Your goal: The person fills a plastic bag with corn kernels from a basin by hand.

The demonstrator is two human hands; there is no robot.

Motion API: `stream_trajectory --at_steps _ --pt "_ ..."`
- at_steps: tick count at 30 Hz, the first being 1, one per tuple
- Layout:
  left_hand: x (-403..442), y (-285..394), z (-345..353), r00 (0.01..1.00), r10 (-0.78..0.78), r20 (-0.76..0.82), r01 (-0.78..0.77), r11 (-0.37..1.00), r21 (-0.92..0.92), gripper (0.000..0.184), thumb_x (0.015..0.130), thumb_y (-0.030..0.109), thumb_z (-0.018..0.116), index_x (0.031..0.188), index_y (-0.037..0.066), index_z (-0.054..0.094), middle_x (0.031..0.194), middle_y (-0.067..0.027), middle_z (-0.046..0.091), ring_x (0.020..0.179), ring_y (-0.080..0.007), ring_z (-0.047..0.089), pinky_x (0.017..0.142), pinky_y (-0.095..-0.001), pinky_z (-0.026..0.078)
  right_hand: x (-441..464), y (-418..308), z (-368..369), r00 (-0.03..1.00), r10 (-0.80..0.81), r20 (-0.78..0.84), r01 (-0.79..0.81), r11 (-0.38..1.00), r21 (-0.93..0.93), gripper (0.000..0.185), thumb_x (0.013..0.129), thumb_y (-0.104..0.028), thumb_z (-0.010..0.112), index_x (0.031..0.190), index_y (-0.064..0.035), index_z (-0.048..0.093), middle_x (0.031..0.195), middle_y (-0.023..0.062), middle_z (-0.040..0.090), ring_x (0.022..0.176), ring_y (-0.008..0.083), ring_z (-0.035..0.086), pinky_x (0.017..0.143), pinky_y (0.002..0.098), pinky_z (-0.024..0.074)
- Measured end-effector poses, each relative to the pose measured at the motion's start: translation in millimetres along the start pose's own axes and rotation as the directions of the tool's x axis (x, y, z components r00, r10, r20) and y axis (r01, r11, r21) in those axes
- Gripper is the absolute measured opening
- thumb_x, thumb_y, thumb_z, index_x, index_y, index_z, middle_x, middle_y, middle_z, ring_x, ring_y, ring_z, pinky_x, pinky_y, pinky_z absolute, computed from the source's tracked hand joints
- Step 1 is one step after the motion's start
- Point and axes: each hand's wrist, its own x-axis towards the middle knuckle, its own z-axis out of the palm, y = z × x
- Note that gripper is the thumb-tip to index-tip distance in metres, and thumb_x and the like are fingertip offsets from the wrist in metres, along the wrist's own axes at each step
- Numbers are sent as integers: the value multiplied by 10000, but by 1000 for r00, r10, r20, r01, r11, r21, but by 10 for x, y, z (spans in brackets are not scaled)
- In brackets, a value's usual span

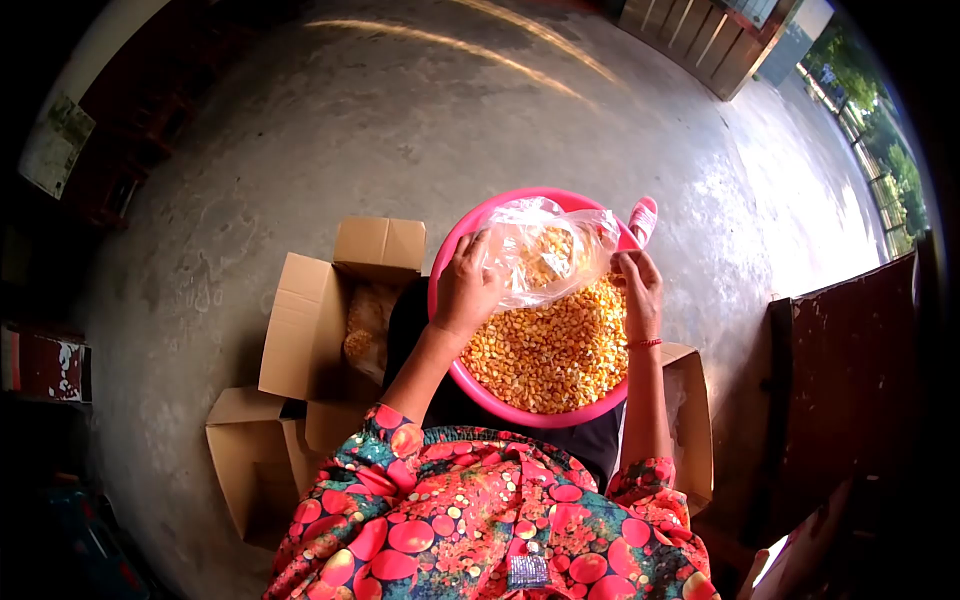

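Note:
A pink basin rests on my lap, holding a heap of yellow corn kernels. Over its far half lies a clear plastic bag with some kernels showing inside or through it. My left hand grips the bag's left side, fingers closed on the plastic. At the bag's right edge, my right hand pinches the film, with a red bracelet on the wrist. The bag's opening is hard to make out.
On my left stands an open cardboard box with a filled clear bag inside. Another open box sits nearer me, and one more box is at my right. A wooden door stands at the back right.

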Motion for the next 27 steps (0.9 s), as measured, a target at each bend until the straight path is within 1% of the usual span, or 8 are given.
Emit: stream_trajectory --at_steps 3,7,17,21,23,24,25,27 --pt "-63 -47 15 998 3 -60 -3 1000 7 524 705 17 538 1223 -13 462 1147 -212 528 1054 -362 523 878 -394 457 -114 334 32 986 -169 10 151 851 -503 225 832 -116 582 1037 -24 573 1002 145 567 906 263 580 763 357 463" --pt "-192 -79 -15 997 4 -78 -10 997 -71 557 707 33 558 1251 1 441 1179 -213 519 1095 -362 502 924 -394 431 -345 502 202 912 -330 244 391 517 -762 278 790 -117 565 1046 -14 536 1017 177 530 958 343 510 836 429 396" --pt "-257 -39 -29 1000 20 -12 -22 981 -195 640 695 88 631 1291 35 405 1239 -196 489 1156 -345 469 973 -377 402 -428 273 252 846 -381 373 534 590 -606 54 808 -90 584 846 -51 587 818 118 568 736 308 575 625 378 459" --pt "-264 -50 -6 999 37 3 -35 973 -229 666 684 122 657 1292 27 402 1251 -208 478 1177 -350 452 992 -379 386 -319 371 182 909 -365 199 412 726 -550 112 875 -113 545 824 -27 595 717 99 576 570 254 545 538 331 425" --pt "-255 -32 -9 997 80 12 -75 972 -224 675 679 122 657 1295 23 399 1250 -215 479 1170 -357 458 995 -381 383 -284 481 110 998 68 0 -68 996 -58 199 920 -150 509 785 -26 584 671 42 549 519 141 491 453 272 372" --pt "-252 -18 -13 997 80 11 -76 971 -228 675 679 122 657 1295 23 399 1250 -215 479 1170 -357 458 995 -381 383 -374 160 160 947 322 11 -314 914 259 227 951 -201 463 798 -56 549 664 -8 496 490 57 404 399 207 298" --pt "-254 -8 -23 997 70 36 -60 970 -235 674 680 109 648 1299 22 395 1253 -214 479 1172 -353 459 998 -379 381 -408 94 158 947 320 10 -312 915 256 227 951 -201 463 798 -56 549 664 -8 496 490 57 404 399 207 298" --pt "-255 -13 -19 996 60 59 -44 970 -239 674 681 95 638 1304 21 391 1255 -213 479 1174 -350 459 1001 -377 378 -467 27 159 896 424 134 -394 617 682 187 955 -230 449 842 -92 507 658 -16 454 468 51 357 372 190 263"
